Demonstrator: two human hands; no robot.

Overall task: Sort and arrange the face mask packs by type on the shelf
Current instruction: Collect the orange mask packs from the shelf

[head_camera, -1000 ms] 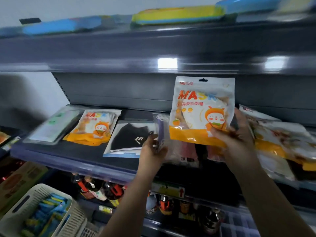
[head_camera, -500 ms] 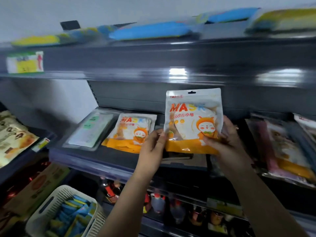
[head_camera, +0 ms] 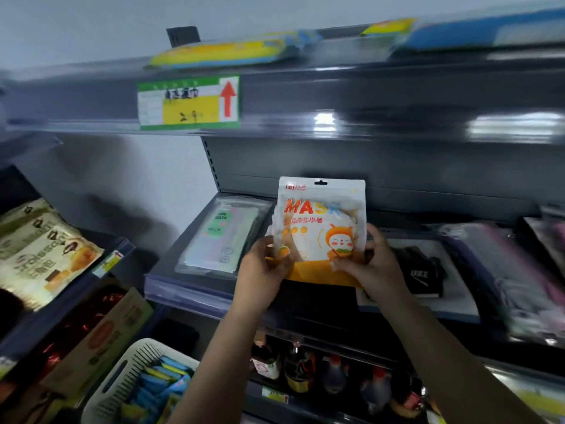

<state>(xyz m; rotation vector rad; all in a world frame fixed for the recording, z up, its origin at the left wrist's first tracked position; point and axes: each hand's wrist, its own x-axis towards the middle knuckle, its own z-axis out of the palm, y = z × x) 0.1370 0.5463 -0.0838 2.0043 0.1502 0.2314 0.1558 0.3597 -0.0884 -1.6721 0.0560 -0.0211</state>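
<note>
At a grey shop shelf [head_camera: 189, 289], left hand [head_camera: 263, 270] and right hand [head_camera: 371, 264] pinch the orange mask pack's [head_camera: 321, 228] 2 lower corners, upright above the shelf; it looks light, floppy and slick.

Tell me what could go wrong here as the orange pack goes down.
1. Both hands, left and right, pinch only the orange pack's lower corners; held upright, it may flop or slip.
2. It hides the spot behind it, so it could land skewed or partly on the green pack.
3. The black pack lies beside the right hand and could be nudged.
</note>
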